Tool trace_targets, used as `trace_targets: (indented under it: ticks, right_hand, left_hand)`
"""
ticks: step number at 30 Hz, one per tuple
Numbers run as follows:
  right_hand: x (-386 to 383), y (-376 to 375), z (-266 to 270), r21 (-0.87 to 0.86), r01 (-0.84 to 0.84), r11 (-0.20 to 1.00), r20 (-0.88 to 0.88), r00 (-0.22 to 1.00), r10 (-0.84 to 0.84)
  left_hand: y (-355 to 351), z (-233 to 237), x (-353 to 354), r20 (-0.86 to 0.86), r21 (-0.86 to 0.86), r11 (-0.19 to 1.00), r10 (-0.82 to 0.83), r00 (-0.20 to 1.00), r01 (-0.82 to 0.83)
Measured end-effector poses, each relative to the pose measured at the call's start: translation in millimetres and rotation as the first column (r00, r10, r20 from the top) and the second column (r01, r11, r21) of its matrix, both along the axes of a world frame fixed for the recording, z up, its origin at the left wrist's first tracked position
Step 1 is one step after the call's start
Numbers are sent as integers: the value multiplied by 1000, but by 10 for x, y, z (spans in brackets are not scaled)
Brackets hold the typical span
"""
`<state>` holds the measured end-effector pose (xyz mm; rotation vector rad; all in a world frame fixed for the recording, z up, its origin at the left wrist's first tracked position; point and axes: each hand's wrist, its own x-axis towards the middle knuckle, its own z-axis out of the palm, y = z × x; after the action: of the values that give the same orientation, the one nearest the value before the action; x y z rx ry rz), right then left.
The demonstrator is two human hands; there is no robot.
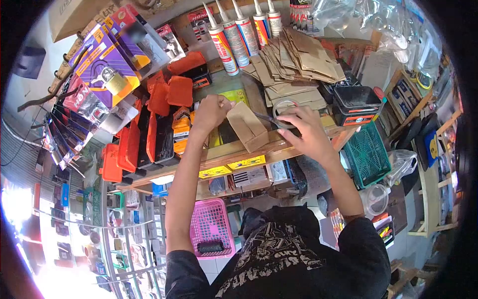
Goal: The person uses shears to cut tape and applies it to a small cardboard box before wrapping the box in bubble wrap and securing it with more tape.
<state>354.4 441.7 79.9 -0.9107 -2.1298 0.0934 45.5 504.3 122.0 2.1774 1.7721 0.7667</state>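
A small brown cardboard box (247, 127) stands tilted at the front edge of the wooden counter (219, 155). My left hand (213, 113) is at its upper left corner, with the fingers pinched together; what they hold is too small to make out. To the right of the box, my right hand (307, 130) has its fingers closed around scissors (269, 118), whose blades point toward the box. A roll of tape (285, 104) lies just behind my right hand. Flattened brown cardboard pieces (294, 65) are piled behind it.
Orange-lidded boxes (158, 99) line the left of the counter. Sealant tubes (223, 47) stand at the back. On the right are a black container (356, 99) and a green basket (367, 154). A pink basket (213, 224) sits below the counter, and packaged padlocks (113, 82) hang at left.
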Motion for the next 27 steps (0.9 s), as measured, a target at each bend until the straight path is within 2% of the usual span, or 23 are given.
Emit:
trace_targets:
  ticks: [6,8,9,12,14,15,17,19,20,21,22,23,24,26,27]
  right_hand:
    - [89,7,-134,-37,41,998,11,999,-41]
    - [117,25,-183,-51,83,995,0,997,-84]
    - [117,59,-216,-2,90,996,1,996,-90]
    - [138,135,-287,68,84,994,6,996,-84]
    - [162,155,-274,90,77,993,9,997,-78]
    - [155,149,-260,90,88,992,8,996,-89]
    - [164,128,-242,90,100,991,9,995,-102]
    - [161,92,-236,145,132,980,-136,984,-113]
    - [168,54,-227,142,136,981,-135,984,-117]
    - [187,2,-201,113,124,986,-253,963,-92]
    - [215,-58,-165,86,112,990,-368,927,-73]
    - [248,-139,-112,61,113,992,-399,914,-80]
    - [276,-227,-73,56,128,990,-397,913,-96]
    - [300,-417,-37,-2,64,998,-525,849,-56]
    - [255,-544,-54,-115,30,993,-616,782,-95]
  left_hand:
    - [44,-33,-36,39,-50,999,-13,999,14]
    - [63,-77,-43,-7,85,991,-102,995,103]
    - [59,-76,-32,-8,82,991,-109,994,109]
    - [29,-93,-10,-110,133,988,-67,992,81]
    - [35,-143,10,-192,228,972,101,976,-55]
    - [47,-148,17,-194,227,973,91,977,-46]
    - [62,-158,7,-99,129,978,175,980,-162]
    - [4,-131,39,-103,138,975,190,976,-175]
    - [-31,-129,57,-107,146,971,204,973,-188]
    - [-49,-125,59,-106,143,973,197,975,-181]
    - [-63,-114,55,-140,199,962,219,966,-189]
    - [-83,-120,72,-171,253,948,240,956,-192]
    - [-152,-70,145,-171,247,952,224,960,-179]
    - [-380,150,360,-21,485,872,78,997,-58]
    - [-544,215,495,-22,478,878,49,999,-33]
